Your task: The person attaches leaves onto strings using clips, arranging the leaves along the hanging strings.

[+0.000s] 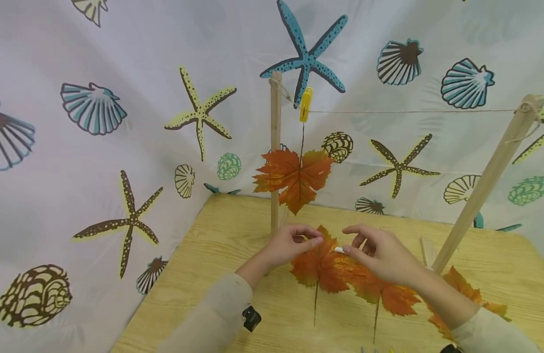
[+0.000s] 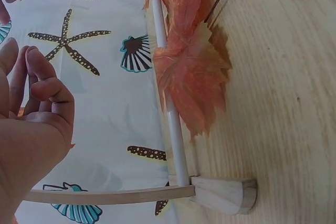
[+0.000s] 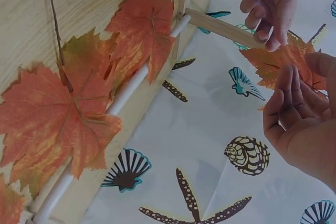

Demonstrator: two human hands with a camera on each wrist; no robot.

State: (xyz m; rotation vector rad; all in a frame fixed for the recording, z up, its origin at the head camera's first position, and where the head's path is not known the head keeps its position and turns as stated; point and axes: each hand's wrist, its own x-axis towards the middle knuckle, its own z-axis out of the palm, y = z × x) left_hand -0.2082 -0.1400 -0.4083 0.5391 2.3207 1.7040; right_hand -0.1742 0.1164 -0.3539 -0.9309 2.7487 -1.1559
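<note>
My left hand (image 1: 291,245) is raised before the wooden frame with loosely bent fingers, its thumb near the fingertips and nothing visible in it. Across from it, my right hand (image 1: 380,252) hovers with thumb and fingers apart, also holding nothing I can see. An orange maple leaf (image 1: 294,176) hangs by its stem from a yellow clothespin (image 1: 305,105) on the string (image 1: 408,111). In the right wrist view this hanging leaf (image 3: 281,64) appears behind both hands. Below them, another orange leaf (image 1: 320,267) lies on the table, overlapping a second leaf (image 1: 397,296).
The string runs between a left wooden post (image 1: 275,206) and a slanting right post (image 1: 483,196). A white rod (image 2: 176,135) spans the base beneath the leaves. Another leaf (image 1: 461,284) lies by my right forearm. A patterned curtain (image 1: 135,59) closes off the back and left.
</note>
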